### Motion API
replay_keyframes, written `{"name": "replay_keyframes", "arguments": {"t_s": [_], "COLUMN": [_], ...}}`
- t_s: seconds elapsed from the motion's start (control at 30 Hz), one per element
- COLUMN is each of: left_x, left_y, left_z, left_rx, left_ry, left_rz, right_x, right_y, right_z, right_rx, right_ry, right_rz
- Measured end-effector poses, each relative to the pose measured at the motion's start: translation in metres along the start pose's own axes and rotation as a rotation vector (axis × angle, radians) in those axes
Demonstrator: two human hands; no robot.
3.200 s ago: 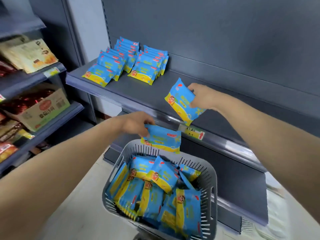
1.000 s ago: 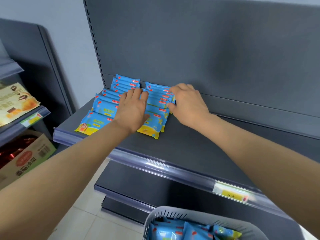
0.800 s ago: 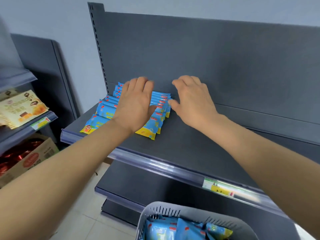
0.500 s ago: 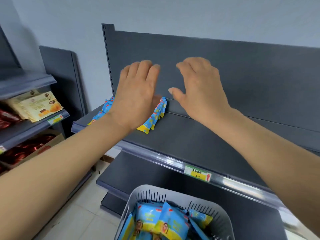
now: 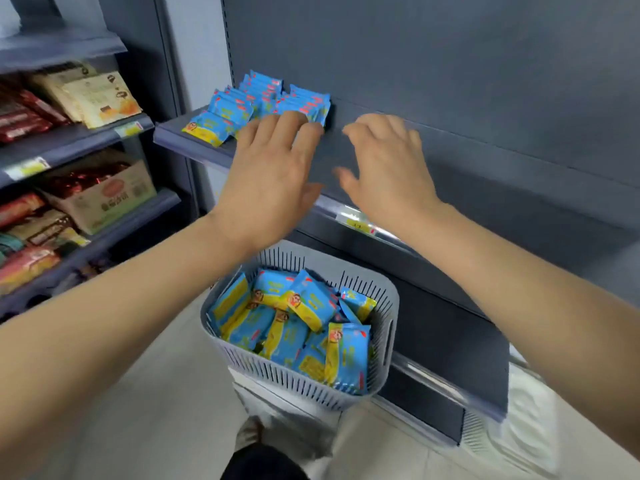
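So far, the stocking looks partway done. Two rows (image 5: 266, 102) of blue packs lie overlapped at the left end of the shelf (image 5: 502, 192), pushed well to the back, while most of the shelf to their right is bare. Plenty is left: the basket (image 5: 277, 372) below holds a loose heap of packs (image 5: 301, 327), piled nearly to its rim.

Both hands are empty. The left hand (image 5: 270, 181) hangs palm down with fingers straight and spread. Its fingertips are in front of the near end of the right row, but the frame is too blurred to tell whether they touch it. The right hand (image 5: 388, 168) hovers just beside it over bare shelf, fingers loosely spread, holding nothing.

The heap lies well below both hands and nearer the person, so neither hand is close to a fresh pack. I judge the next step to be a reach down into the basket for more packs, then laying them to the right of the rows.
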State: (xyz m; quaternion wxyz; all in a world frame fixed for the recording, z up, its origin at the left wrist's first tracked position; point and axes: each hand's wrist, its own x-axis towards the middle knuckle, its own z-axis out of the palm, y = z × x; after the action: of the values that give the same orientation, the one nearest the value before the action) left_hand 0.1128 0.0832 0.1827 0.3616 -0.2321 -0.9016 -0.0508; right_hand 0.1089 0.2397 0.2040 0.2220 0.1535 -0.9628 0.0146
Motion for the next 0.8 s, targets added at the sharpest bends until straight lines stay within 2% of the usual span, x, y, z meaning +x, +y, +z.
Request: {"name": "replay_keyframes", "arguments": {"t_s": [0.13,0.27,0.4,0.5,0.57,0.73,0.8], "left_x": [-0.049,-0.084,-0.103,-0.111,-0.113,-0.116,-0.115], "left_y": [0.016,0.022,0.020,0.016,0.014,0.004,-0.001], "left_z": [0.029,0.059,0.083,0.096,0.106,0.137,0.155], "left_rx": [-0.047,-0.105,-0.107,-0.101,-0.085,-0.081,-0.065], "left_ry": [-0.173,-0.418,-0.596,-0.644,-0.678,-0.769,-0.832], "left_rz": [-0.033,-0.056,-0.087,-0.085,-0.071,-0.048,-0.030], "right_x": [-0.041,-0.082,-0.114,-0.125,-0.127,-0.132,-0.125], "right_y": [-0.005,-0.004,0.002,0.006,0.006,0.005,0.005], "right_z": [0.053,0.113,0.165,0.188,0.201,0.221,0.222], "right_rx": [0.065,0.242,0.142,0.059,0.088,0.257,0.335], "right_ry": [-0.253,-0.736,-1.086,-1.192,-1.196,-1.060,-1.029], "right_rz": [0.047,0.216,0.264,0.284,0.347,0.637,0.688]}}
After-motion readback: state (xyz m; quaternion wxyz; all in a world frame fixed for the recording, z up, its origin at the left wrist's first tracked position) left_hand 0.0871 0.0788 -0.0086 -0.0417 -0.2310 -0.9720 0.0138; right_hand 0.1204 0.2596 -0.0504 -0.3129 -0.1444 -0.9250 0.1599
